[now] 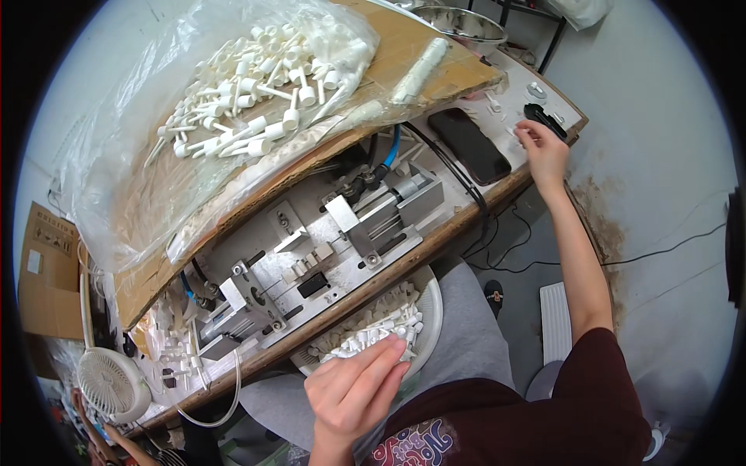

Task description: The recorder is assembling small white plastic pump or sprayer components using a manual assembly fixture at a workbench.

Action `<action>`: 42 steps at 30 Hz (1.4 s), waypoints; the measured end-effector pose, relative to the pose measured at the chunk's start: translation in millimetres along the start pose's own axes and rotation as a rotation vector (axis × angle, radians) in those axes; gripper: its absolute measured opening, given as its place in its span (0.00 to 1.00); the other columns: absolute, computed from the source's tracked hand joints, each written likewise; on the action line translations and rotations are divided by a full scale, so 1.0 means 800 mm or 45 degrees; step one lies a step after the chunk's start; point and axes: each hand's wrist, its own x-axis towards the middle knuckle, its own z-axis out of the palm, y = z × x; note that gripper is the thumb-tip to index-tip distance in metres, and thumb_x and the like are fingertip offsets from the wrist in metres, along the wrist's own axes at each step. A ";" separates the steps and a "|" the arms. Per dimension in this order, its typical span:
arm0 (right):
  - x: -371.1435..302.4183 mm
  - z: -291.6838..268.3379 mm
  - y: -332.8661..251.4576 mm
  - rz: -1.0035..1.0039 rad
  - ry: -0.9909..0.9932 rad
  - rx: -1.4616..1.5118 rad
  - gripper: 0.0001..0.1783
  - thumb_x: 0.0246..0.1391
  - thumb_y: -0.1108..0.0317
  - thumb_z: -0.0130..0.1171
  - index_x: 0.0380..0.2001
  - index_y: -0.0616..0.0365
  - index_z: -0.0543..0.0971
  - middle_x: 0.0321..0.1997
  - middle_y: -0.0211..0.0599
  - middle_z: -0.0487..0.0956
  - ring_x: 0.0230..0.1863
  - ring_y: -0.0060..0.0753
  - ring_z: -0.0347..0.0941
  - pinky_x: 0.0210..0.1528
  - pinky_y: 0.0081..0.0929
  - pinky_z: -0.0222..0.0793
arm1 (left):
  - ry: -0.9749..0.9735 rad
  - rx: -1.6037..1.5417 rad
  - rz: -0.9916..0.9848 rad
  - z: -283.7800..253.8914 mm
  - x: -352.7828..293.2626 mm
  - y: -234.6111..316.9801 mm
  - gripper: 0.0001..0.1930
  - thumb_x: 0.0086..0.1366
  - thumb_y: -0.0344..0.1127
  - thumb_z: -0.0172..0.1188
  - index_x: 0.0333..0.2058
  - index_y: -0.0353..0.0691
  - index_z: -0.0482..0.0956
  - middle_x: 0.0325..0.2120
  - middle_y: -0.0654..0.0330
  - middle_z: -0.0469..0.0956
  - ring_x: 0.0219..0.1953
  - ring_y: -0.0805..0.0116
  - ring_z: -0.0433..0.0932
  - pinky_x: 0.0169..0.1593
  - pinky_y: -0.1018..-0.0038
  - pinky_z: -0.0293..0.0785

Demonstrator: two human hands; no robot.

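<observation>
My left hand (353,392) is closed in a pinch above a round white plastic basket (430,311) of small white plastic parts (381,330). A bit of white shows by its fingertips; whether it is held or lies behind them, I cannot tell. Out to the right, my right hand (544,155) reaches over the bench's end with thumb and fingers pinched. Whatever lies between those fingers is too small to name. Just beyond it lies a black handheld tool (545,120). In front of me sits a metal fixture (350,225) with two facing cylinder units and a small block (309,262) between them.
Many white mallet-shaped plastic pieces (256,93) lie on plastic film over a raised cardboard sheet (396,66). A dark phone (469,145) rests beside black cables. At lower left stand a white fan (113,384) and another person's arms (105,427). A metal bowl (466,25) is at the back.
</observation>
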 end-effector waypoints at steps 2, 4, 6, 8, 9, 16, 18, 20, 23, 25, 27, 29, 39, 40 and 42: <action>-0.010 -0.004 -0.068 0.207 -0.045 0.578 0.08 0.56 0.73 0.66 0.37 0.66 0.83 0.31 0.34 0.82 0.32 0.21 0.79 0.38 0.20 0.75 | 0.075 -0.174 -0.267 0.006 0.001 0.002 0.18 0.51 0.24 0.72 0.42 0.33 0.84 0.38 0.52 0.85 0.31 0.69 0.82 0.31 0.77 0.75; -0.054 -0.006 -0.146 0.259 -0.272 0.905 0.06 0.55 0.76 0.65 0.36 0.67 0.82 0.31 0.38 0.82 0.32 0.23 0.79 0.38 0.23 0.76 | 0.134 -0.290 -0.484 0.021 0.000 -0.007 0.23 0.56 0.20 0.66 0.53 0.32 0.79 0.48 0.50 0.80 0.37 0.70 0.81 0.36 0.75 0.77; -0.114 -0.007 -0.221 0.273 -0.700 1.060 0.03 0.53 0.80 0.64 0.33 0.68 0.82 0.33 0.42 0.83 0.32 0.27 0.81 0.37 0.25 0.78 | 0.214 -0.516 -0.599 0.034 0.016 -0.005 0.23 0.64 0.24 0.59 0.59 0.32 0.73 0.50 0.50 0.78 0.37 0.68 0.80 0.40 0.76 0.77; -0.169 -0.004 -0.260 0.439 -1.002 1.250 0.07 0.49 0.86 0.66 0.34 0.69 0.83 0.35 0.45 0.85 0.37 0.30 0.83 0.40 0.23 0.81 | -0.013 -0.729 -0.651 0.033 0.020 -0.008 0.23 0.70 0.29 0.56 0.63 0.34 0.67 0.48 0.50 0.78 0.40 0.62 0.81 0.44 0.71 0.79; -0.186 0.008 -0.264 0.227 -1.025 1.201 0.08 0.50 0.84 0.66 0.36 0.69 0.83 0.36 0.44 0.85 0.38 0.29 0.83 0.40 0.23 0.80 | 0.013 -0.643 -0.667 0.032 0.017 -0.011 0.17 0.71 0.29 0.54 0.56 0.33 0.70 0.43 0.51 0.77 0.36 0.63 0.79 0.40 0.71 0.76; -0.214 0.029 -0.286 0.743 -1.229 1.485 0.07 0.53 0.85 0.64 0.37 0.69 0.80 0.38 0.47 0.84 0.38 0.32 0.84 0.42 0.23 0.82 | 0.327 -0.345 -0.921 0.000 -0.018 -0.037 0.18 0.68 0.28 0.59 0.19 0.30 0.69 0.13 0.61 0.62 0.18 0.76 0.58 0.23 0.74 0.56; -0.223 0.034 -0.292 0.626 -1.270 1.484 0.07 0.54 0.85 0.63 0.38 0.70 0.79 0.37 0.49 0.84 0.39 0.35 0.85 0.43 0.24 0.83 | 0.336 -0.325 -0.929 -0.004 -0.016 -0.038 0.18 0.67 0.28 0.60 0.18 0.30 0.69 0.12 0.60 0.63 0.17 0.76 0.58 0.23 0.74 0.56; -0.227 0.036 -0.295 0.576 -1.295 1.417 0.07 0.55 0.84 0.63 0.38 0.71 0.79 0.36 0.50 0.84 0.40 0.37 0.85 0.43 0.26 0.83 | 0.343 -0.306 -0.916 -0.005 -0.016 -0.037 0.18 0.67 0.27 0.60 0.17 0.29 0.69 0.11 0.59 0.63 0.16 0.76 0.58 0.22 0.73 0.56; -0.229 0.037 -0.301 0.738 -1.276 1.470 0.06 0.54 0.87 0.61 0.34 0.70 0.75 0.35 0.54 0.83 0.39 0.48 0.85 0.43 0.38 0.86 | 0.358 -0.296 -0.880 -0.007 -0.018 -0.039 0.17 0.66 0.26 0.60 0.17 0.29 0.70 0.11 0.59 0.64 0.15 0.75 0.59 0.21 0.73 0.57; -0.230 0.040 -0.298 0.714 -1.289 1.526 0.05 0.56 0.85 0.61 0.36 0.71 0.77 0.36 0.53 0.84 0.40 0.43 0.85 0.45 0.32 0.84 | 0.389 -0.311 -0.872 -0.009 -0.019 -0.042 0.16 0.65 0.26 0.60 0.17 0.29 0.71 0.11 0.58 0.65 0.15 0.75 0.59 0.21 0.73 0.57; -0.231 0.041 -0.299 0.698 -1.302 1.544 0.05 0.57 0.84 0.61 0.37 0.71 0.77 0.37 0.52 0.84 0.41 0.41 0.85 0.46 0.29 0.83 | 0.365 -0.242 -0.828 -0.011 -0.016 -0.040 0.16 0.65 0.26 0.59 0.17 0.30 0.71 0.11 0.58 0.65 0.14 0.74 0.60 0.21 0.73 0.58; -0.232 0.042 -0.300 0.691 -1.319 1.524 0.05 0.57 0.83 0.61 0.37 0.71 0.77 0.37 0.52 0.84 0.41 0.41 0.85 0.46 0.30 0.83 | 0.347 -0.225 -0.816 -0.012 -0.016 -0.039 0.16 0.65 0.26 0.59 0.17 0.30 0.71 0.11 0.58 0.65 0.14 0.73 0.60 0.21 0.73 0.58; -0.233 0.040 -0.302 0.470 -1.215 1.372 0.05 0.55 0.82 0.65 0.34 0.71 0.79 0.35 0.49 0.85 0.39 0.39 0.85 0.43 0.26 0.83 | 0.358 -0.145 -0.737 -0.017 -0.017 -0.040 0.15 0.63 0.24 0.60 0.17 0.31 0.72 0.11 0.57 0.67 0.12 0.67 0.64 0.20 0.71 0.60; -0.235 0.041 -0.296 0.281 -1.187 1.273 0.05 0.54 0.81 0.66 0.34 0.70 0.80 0.35 0.48 0.85 0.39 0.37 0.85 0.42 0.25 0.83 | 0.355 -0.118 -0.712 -0.017 -0.017 -0.040 0.15 0.63 0.24 0.61 0.17 0.32 0.72 0.11 0.56 0.67 0.12 0.66 0.65 0.20 0.70 0.60; -0.238 0.041 -0.294 0.098 -1.152 1.147 0.05 0.52 0.81 0.68 0.33 0.70 0.81 0.33 0.46 0.85 0.38 0.35 0.85 0.40 0.24 0.83 | 0.311 -0.052 -0.635 -0.017 -0.016 -0.035 0.14 0.62 0.24 0.61 0.17 0.33 0.72 0.12 0.56 0.67 0.12 0.64 0.66 0.19 0.69 0.61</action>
